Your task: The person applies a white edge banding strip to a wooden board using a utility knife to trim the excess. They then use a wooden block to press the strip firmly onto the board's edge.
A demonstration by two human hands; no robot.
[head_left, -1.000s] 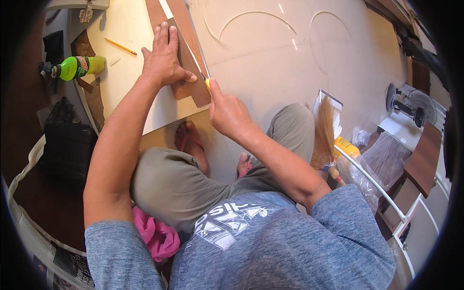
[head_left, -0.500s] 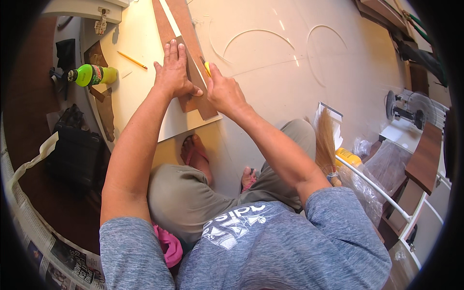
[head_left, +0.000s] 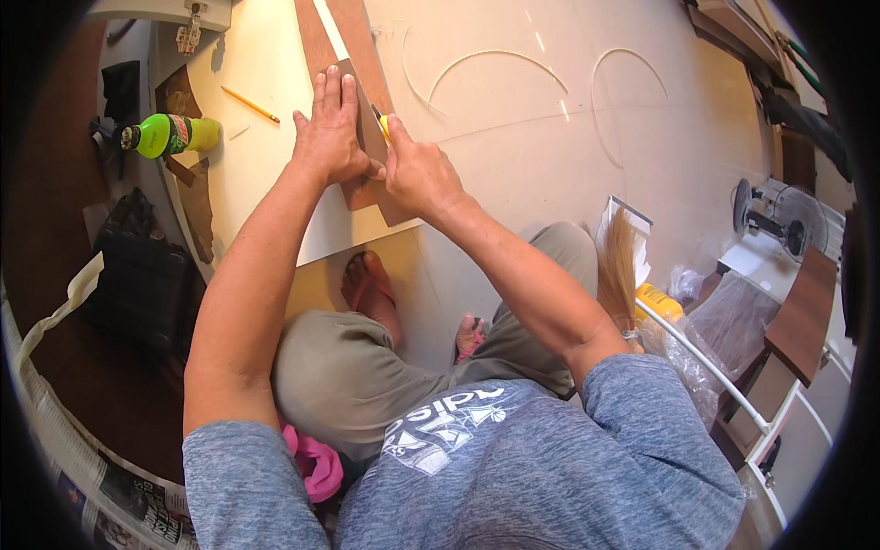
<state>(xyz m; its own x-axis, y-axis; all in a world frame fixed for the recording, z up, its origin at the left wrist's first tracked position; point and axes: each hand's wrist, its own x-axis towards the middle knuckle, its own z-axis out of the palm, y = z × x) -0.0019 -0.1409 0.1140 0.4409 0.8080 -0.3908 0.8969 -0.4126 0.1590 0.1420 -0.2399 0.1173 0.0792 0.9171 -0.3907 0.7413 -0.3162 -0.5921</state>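
Note:
My left hand lies flat with fingers stretched out, pressing on a narrow dark brown strip. Under that strip is a longer reddish-brown sheet, which rests on a large white board. My right hand is wrapped round a yellow utility knife, its dark tip pointing away from me at the strip's right edge. Its fingers are close beside my left thumb. Whether the blade touches the sheet is too small to tell.
A yellow pencil lies on the white board, left of my hand. A green bottle lies on its side further left. Thin curved strips are on the floor. To the right are a broom, a fan and clear plastic.
My right hand and the knife have shifted slightly left, closer to my left thumb. My left hand still presses in the same place. The whole view has moved a little.

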